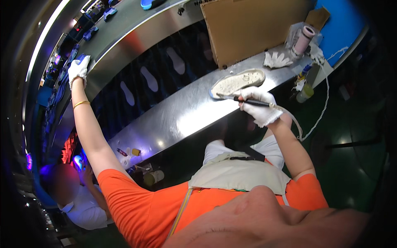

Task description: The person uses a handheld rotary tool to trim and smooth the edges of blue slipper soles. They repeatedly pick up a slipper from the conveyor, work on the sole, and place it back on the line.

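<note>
My left hand [78,68], in a white glove, reaches to the edge of the conveyor belt at the far left. Its fingers are closed about a blue shoe sole [82,57], mostly covered by the glove. Also gloved in white, my right hand [258,105] grips a black-handled brush [247,100] with a pale tube trailing from its back end. The brush tip is at the near left edge of a cream shoe sole [240,84], which has a blue rim at its left end. This sole lies hollow side up on the metal bench [182,111].
Soles ride on the dark conveyor belt [128,18]. Insole shapes [149,79] lie below it, behind the bench. A cardboard sheet [256,31], a spare white glove [278,60] and a pink bottle [304,40] stand or lie rear right. The looping tube [326,97] hangs right. Another person [84,206] works lower left.
</note>
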Action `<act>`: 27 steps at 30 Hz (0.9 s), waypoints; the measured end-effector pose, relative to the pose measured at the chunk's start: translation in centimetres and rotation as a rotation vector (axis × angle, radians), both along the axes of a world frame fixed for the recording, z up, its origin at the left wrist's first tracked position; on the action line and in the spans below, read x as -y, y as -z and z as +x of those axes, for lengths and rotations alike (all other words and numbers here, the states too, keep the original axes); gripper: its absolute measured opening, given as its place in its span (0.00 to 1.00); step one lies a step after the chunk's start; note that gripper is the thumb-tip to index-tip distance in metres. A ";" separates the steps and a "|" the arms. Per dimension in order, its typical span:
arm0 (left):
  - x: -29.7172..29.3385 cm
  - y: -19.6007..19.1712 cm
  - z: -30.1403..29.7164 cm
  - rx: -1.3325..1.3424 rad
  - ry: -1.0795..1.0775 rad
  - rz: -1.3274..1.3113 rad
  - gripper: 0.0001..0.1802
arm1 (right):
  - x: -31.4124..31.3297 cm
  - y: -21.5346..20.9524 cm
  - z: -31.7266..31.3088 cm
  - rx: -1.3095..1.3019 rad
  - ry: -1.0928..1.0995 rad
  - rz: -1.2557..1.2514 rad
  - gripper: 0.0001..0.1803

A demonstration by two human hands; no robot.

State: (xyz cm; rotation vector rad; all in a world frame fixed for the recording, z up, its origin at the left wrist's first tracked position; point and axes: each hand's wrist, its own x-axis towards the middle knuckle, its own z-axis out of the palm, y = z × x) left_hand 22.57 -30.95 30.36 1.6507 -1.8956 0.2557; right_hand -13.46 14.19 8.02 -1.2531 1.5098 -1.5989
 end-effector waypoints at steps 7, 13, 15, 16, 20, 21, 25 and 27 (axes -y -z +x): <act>-3.6 -1.6 1.1 -0.405 0.608 0.277 0.24 | 0.0 -0.1 -0.4 -0.032 0.056 0.017 0.08; 4.2 -1.7 2.3 -0.475 0.404 0.535 0.34 | -0.2 1.2 -0.4 0.099 0.062 -0.033 0.10; 1.9 -1.8 -1.1 -0.164 0.147 0.350 0.38 | -0.7 1.8 -0.7 0.093 0.102 -0.044 0.11; 1.8 -1.0 -0.3 -0.247 0.213 0.280 0.39 | -0.8 2.3 -0.8 0.095 0.103 -0.054 0.11; -9.7 1.5 -5.2 -0.769 0.639 0.192 0.35 | -0.9 2.8 -1.3 0.158 0.130 -0.094 0.13; -11.9 2.2 -5.5 -0.848 0.721 0.195 0.30 | -0.9 3.1 -1.2 0.215 0.126 -0.105 0.14; -16.7 8.9 -8.0 -1.408 0.956 0.941 0.20 | -1.4 2.8 -1.2 0.349 0.165 -0.067 0.15; -23.1 12.9 -11.0 -1.516 0.938 0.944 0.27 | -1.7 2.1 -1.0 0.474 0.132 -0.080 0.14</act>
